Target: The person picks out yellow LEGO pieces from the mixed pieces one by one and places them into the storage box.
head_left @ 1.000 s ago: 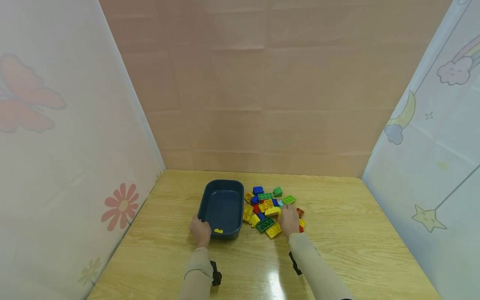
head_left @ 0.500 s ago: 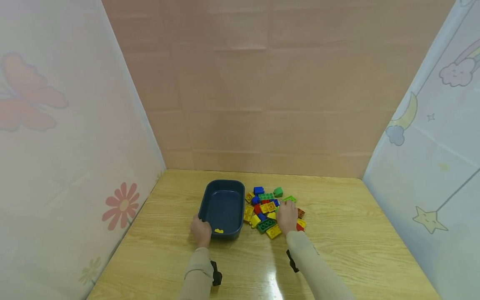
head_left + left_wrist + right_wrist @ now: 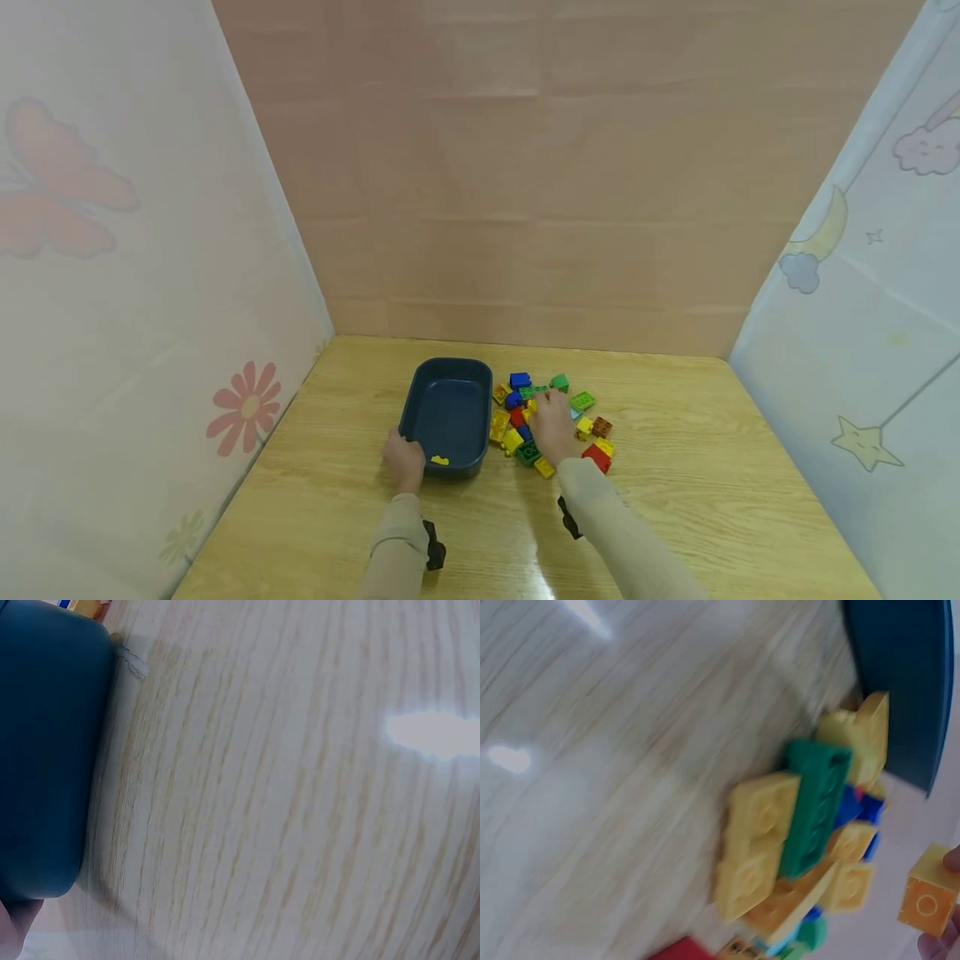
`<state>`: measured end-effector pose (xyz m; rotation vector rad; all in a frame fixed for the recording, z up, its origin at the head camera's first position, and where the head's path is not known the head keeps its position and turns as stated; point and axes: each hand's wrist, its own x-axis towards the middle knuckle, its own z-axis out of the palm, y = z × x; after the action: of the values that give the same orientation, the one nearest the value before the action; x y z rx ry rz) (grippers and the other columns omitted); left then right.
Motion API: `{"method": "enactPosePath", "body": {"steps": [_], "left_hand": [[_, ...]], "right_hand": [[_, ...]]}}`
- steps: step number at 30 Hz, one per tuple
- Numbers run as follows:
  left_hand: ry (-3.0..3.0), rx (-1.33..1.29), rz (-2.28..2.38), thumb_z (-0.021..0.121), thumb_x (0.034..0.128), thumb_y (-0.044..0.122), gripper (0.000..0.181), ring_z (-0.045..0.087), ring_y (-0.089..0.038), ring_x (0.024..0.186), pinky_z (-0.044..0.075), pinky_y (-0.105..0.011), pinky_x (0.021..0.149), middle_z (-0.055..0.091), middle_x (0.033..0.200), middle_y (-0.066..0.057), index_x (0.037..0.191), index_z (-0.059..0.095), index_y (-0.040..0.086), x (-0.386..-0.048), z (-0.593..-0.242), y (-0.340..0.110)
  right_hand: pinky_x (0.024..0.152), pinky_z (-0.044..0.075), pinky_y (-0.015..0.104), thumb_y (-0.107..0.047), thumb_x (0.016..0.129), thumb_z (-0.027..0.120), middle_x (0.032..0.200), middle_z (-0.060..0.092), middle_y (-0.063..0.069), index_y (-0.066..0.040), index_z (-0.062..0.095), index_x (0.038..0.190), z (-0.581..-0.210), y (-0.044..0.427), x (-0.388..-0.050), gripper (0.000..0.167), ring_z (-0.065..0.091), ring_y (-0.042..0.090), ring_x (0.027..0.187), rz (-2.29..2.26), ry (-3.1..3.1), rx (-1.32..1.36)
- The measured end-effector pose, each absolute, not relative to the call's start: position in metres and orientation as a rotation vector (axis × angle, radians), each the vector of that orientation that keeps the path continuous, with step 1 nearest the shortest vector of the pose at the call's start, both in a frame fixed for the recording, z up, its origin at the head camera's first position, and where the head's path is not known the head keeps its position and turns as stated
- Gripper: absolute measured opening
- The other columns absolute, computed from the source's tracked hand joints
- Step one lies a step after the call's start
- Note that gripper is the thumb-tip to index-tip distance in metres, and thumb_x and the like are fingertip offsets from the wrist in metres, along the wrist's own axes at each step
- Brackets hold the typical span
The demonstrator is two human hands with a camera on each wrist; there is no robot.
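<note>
My left hand [image 3: 403, 461] grips the front left rim of a dark blue plastic bin [image 3: 453, 417]; a bit of that hand's skin [image 3: 9, 934] shows beside the bin wall in the left wrist view. One small yellow piece [image 3: 439, 460] lies on the bin floor near its front. Over the heap of toy building bricks, my right hand [image 3: 553, 427] pinches a small yellow brick [image 3: 930, 896] between thumb and fingers, its hollow underside visible in the right wrist view. Below lie a dark green brick [image 3: 814, 806] and a long yellow brick [image 3: 756, 840].
Several loose bricks spread right of the bin, including a red brick [image 3: 597, 458], a brown brick [image 3: 602, 427], a light green brick [image 3: 582, 401] and a blue brick [image 3: 520, 381]. Printed cloth walls [image 3: 825, 333] flank the wooden table [image 3: 675, 500].
My right hand has moved left across the heap toward the bin, carrying the yellow brick. Bricks formerly under it are uncovered. My left hand and the bin have stayed in place.
</note>
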<state>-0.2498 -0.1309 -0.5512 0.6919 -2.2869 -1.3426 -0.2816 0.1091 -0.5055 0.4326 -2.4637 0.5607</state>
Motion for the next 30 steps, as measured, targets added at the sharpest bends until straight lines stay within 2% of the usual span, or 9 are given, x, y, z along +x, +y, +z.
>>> {"method": "enactPosePath", "body": {"steps": [9, 18, 24, 30], "left_hand": [[-2.271, 0.688, -1.385, 0.044, 0.0772, -0.014, 0.04, 0.055, -0.042, 0.095, 0.047, -0.049, 0.073, 0.054, 0.106, -0.033, 0.117, 0.047, -0.016, -0.252, -0.551, -0.129], [-2.292, 0.715, -1.358, 0.045, 0.0773, -0.014, 0.039, 0.055, -0.042, 0.094, 0.047, -0.049, 0.073, 0.055, 0.104, -0.033, 0.116, 0.048, -0.015, -0.252, -0.551, -0.129], [-2.292, 0.727, -1.355, 0.045, 0.077, -0.013, 0.041, 0.055, -0.042, 0.094, 0.047, -0.049, 0.074, 0.055, 0.104, -0.032, 0.117, 0.048, -0.015, -0.253, -0.552, -0.129], [-2.276, 0.718, -1.369, 0.045, 0.0765, -0.013, 0.041, 0.055, -0.043, 0.094, 0.047, -0.049, 0.073, 0.055, 0.104, -0.033, 0.117, 0.048, -0.015, -0.252, -0.551, -0.129]], "right_hand": [[0.07, 0.047, 0.036, 0.01, 0.07, 0.066, 0.096, 0.05, 0.017, 0.005, 0.059, 0.099, -0.502, 0.073, -0.28, 0.029, 0.049, 0.03, 0.089, 0.654, -2.418, 0.63], [0.077, 0.048, 0.028, 0.005, 0.075, 0.066, 0.101, 0.05, 0.01, -0.001, 0.061, 0.104, -0.493, 0.047, -0.27, 0.031, 0.047, 0.024, 0.096, 0.771, -2.574, 0.768], [0.066, 0.047, 0.02, -0.003, 0.077, 0.067, 0.099, 0.049, 0.006, -0.008, 0.062, 0.103, -0.499, 0.041, -0.265, 0.027, 0.05, 0.017, 0.086, 0.667, -2.703, 0.937], [0.073, 0.045, 0.02, -0.007, 0.078, 0.067, 0.093, 0.05, 0.002, -0.009, 0.066, 0.101, -0.499, 0.034, -0.264, 0.023, 0.047, 0.015, 0.085, 0.565, -2.78, 1.077]]}}
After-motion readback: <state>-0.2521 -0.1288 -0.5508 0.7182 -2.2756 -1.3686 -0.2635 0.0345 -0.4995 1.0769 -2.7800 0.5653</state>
